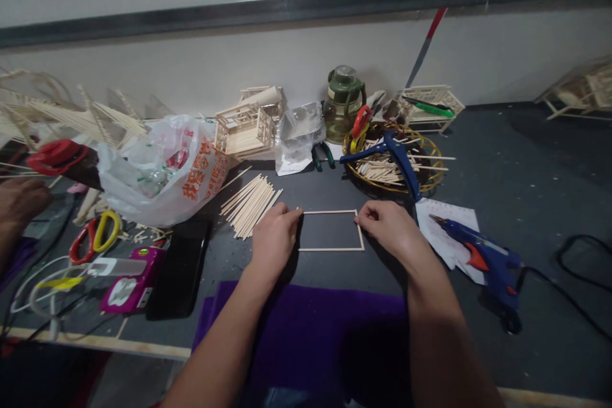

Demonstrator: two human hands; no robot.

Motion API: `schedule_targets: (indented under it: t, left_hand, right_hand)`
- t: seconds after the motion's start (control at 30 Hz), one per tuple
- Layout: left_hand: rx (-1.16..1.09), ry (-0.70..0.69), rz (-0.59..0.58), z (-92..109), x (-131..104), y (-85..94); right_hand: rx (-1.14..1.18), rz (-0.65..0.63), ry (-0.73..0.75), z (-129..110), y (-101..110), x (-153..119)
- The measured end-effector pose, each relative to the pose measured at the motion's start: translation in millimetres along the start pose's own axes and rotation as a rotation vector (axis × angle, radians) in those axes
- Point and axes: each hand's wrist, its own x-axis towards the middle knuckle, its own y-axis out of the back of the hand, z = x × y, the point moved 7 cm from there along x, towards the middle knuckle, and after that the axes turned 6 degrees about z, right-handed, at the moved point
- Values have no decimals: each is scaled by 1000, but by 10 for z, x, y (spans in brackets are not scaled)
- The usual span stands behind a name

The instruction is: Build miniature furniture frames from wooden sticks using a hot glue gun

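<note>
A thin rectangular frame of wooden sticks lies on the dark tabletop in front of me. My left hand is closed on its left end, covering that side, with thumb and forefinger together at the upper left corner. At the upper right corner my right hand pinches the frame between thumb and fingertips. A spread pile of loose wooden sticks lies just left of my left hand. To the right of my right hand rests a blue glue gun, its nozzle over a piece of white paper.
Behind stand a yellow wicker basket of sticks, a green-lidded bottle and small stick-built models. At left are a white plastic bag, a black phone, scissors, cables and another person's hand. Purple cloth lies nearest me.
</note>
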Motion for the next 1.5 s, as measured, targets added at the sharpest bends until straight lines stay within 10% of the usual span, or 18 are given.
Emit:
schedule_targets:
  t: [0.67,1.07,1.5]
  left_hand:
    - [-7,137,1,-167,-10,59]
    - [69,181,-65,-230,-26,92]
    - [-567,304,-42,-383,18,-145]
  right_hand:
    - [-12,60,-72,-21,117,-26]
    - [-13,-76,598,-895,-299,-362]
    - [-91,-164,609,-904,-413,-390]
